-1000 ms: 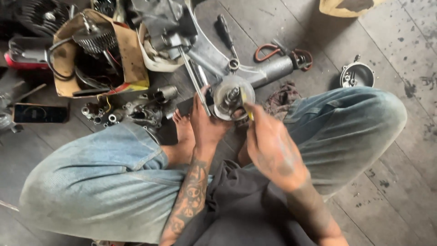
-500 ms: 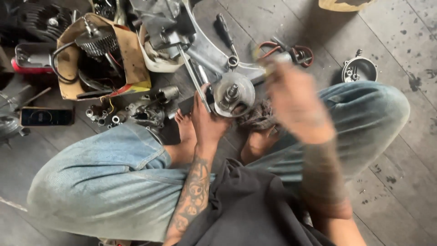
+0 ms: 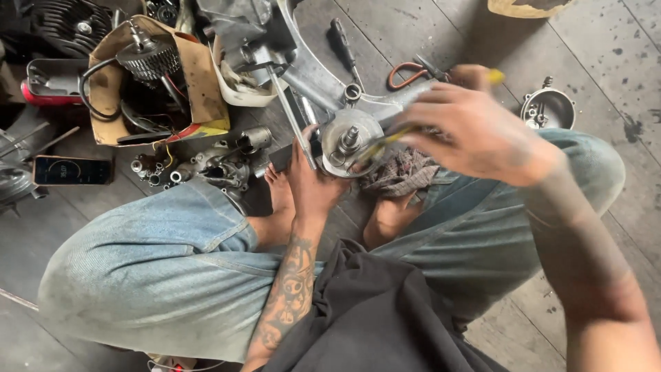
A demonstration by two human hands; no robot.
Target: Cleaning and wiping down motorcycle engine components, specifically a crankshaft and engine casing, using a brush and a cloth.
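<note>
Grey scuffed plank floor (image 3: 606,41), parts-strewn

Round grey metal housing (image 3: 350,141), shaft up, between feet.

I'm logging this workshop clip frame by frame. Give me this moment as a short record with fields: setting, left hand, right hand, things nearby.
setting: person seated on a wooden plank floor, knees apart, engine parts spread in front
left hand: left hand grips a round metal hub with a centre shaft
right hand: right hand, motion-blurred, holds a yellow-handled tool reaching toward the hub
under the hub: a grey rag
nearby: cardboard box of parts, phone, pliers with orange handles, small metal bowl part
</note>
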